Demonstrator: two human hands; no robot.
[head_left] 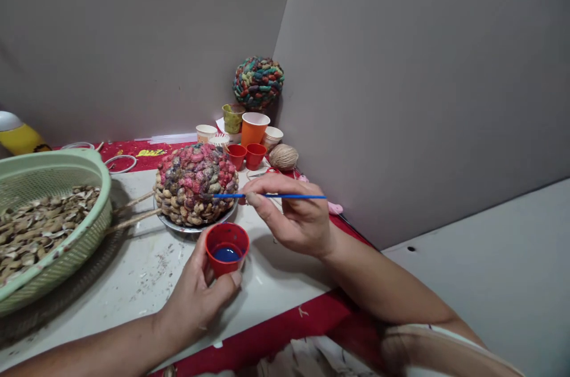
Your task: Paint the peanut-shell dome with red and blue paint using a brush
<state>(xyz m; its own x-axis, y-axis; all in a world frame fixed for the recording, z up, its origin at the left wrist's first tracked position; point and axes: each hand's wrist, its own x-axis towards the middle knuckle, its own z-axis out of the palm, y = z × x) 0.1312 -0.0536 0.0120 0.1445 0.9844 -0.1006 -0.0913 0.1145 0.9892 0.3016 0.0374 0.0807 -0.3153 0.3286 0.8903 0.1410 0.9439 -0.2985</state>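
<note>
The left hand (200, 300) wraps around a red paint cup (226, 249) of blue paint, held at 6 o'clock of the painted shell dome (196, 184), likely for short dips. The right hand (296, 219) pinches a blue paintbrush (276, 196) level, its tip touching the dome's 3 o'clock side.

Two hands are in view, the left hand (196, 294) and the right hand (296, 222); one blue paintbrush (271, 196); three small red cups, the near red cup (227, 249), a second red cup (236, 155) and a third red cup (255, 154); five larger cups, the orange cup (255, 127) among them; two shell-covered balls, the pinkish ball (196, 184) and the green-and-red ball (258, 83); one green basket (75, 246); one twine ball (283, 157); two sticks (133, 211).
</note>
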